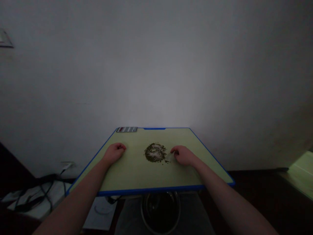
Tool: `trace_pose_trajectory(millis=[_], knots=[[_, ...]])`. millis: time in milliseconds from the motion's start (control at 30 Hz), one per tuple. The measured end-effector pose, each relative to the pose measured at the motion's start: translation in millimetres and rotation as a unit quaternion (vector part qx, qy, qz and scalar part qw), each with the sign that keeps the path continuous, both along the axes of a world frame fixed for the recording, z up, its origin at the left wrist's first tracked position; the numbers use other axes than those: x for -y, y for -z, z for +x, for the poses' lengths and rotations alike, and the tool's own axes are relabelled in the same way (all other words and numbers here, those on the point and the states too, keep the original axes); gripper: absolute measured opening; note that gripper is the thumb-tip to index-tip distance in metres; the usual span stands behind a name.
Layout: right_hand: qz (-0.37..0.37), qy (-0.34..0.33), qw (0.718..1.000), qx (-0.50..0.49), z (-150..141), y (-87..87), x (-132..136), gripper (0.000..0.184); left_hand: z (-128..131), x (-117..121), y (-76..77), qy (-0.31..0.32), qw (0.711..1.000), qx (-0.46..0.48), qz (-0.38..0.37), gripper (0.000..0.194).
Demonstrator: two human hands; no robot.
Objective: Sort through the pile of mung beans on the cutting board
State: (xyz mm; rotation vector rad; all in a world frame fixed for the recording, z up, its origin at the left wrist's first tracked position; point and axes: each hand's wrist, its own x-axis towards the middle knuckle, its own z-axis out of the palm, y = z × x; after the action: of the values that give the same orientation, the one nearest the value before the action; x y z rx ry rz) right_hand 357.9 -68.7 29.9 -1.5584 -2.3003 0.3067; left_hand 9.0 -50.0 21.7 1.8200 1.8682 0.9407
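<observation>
A low pile of small dark green grains, like mung beans, with paler grains (155, 152) over its middle lies on a pale green folding table (137, 176) with a blue edge. Just right of the pile, my right hand (183, 155) has its thumb and fingers closed on a small see-through piece (169, 157), perhaps a clear plastic scoop; its exact shape is hard to make out in the dim light. This piece reaches the pile's right edge, among a few stray grains. My left hand (114, 153) rests on the left side of the tabletop, fingers curled in, apart from the pile, with nothing visible in it.
At the table's far left corner lies a flat phone-like device (126, 129). A round metal pot (160, 212) sits below the front edge, close to my lap. Black cables (46, 192) tangle at the lower left. Behind the table rises a plain wall (156, 65).
</observation>
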Motion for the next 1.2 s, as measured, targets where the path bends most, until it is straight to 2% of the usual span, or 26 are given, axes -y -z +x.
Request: trace_pose_trajectory(millis=[400, 967, 1200], knots=[[0.008, 0.037, 0.999, -0.015, 5, 4.5, 5, 0.033, -1, -1, 1.2, 0.007, 1.0, 0.004, 0.003, 0.018], [-0.002, 0.014, 1.0, -0.003, 2, 0.3, 30, 0.033, 0, 1, 0.0, 0.008, 1.0, 0.013, -0.003, 0.017], [0.012, 0.05, 0.999, -0.012, 1, 8.3, 27, 0.033, 0, 1, -0.6, -0.001, 1.0, 0.001, 0.0, 0.017]])
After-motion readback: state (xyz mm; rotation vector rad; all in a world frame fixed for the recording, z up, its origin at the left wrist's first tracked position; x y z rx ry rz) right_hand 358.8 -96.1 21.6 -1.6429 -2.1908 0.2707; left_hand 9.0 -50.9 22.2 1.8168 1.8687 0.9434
